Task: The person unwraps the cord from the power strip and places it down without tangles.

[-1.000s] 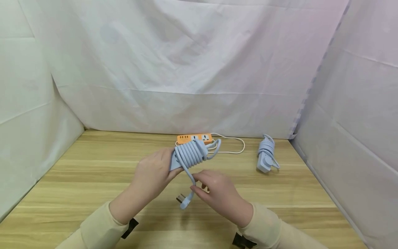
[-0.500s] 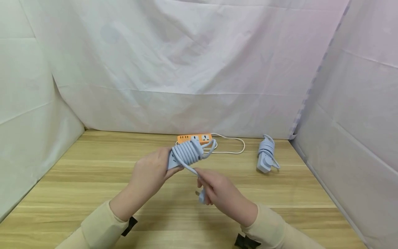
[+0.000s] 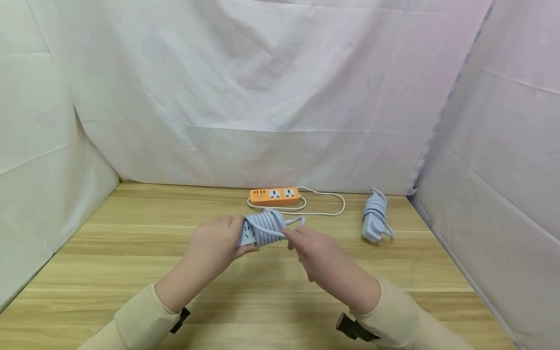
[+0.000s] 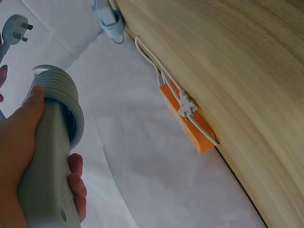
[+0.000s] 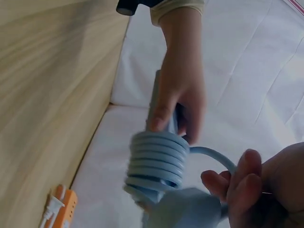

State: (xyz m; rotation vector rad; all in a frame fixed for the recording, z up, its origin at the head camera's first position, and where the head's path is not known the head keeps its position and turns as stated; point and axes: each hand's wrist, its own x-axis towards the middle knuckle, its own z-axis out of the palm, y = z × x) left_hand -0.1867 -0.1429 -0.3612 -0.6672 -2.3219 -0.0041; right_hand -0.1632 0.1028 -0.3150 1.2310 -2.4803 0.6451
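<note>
My left hand (image 3: 214,239) curls round pale-blue oblong plastic power strip (image 3: 247,235); my right hand (image 3: 321,253) pinches, narrow-fingered, thick pale-blue cord (image 3: 268,228) coiled round it.

The person wears pale cream sleeves, and the left sleeve (image 3: 105,339) and the right sleeve (image 3: 433,333) look the same, all one plain colour. Each ends in a wide cuff, and the left hand (image 3: 214,238) and right hand (image 3: 321,253) are bare. A small black block (image 3: 180,321) pokes out under the left cuff (image 3: 146,311), and a black tube (image 3: 345,324) with a round end sits under the right cuff (image 3: 389,311).
</note>
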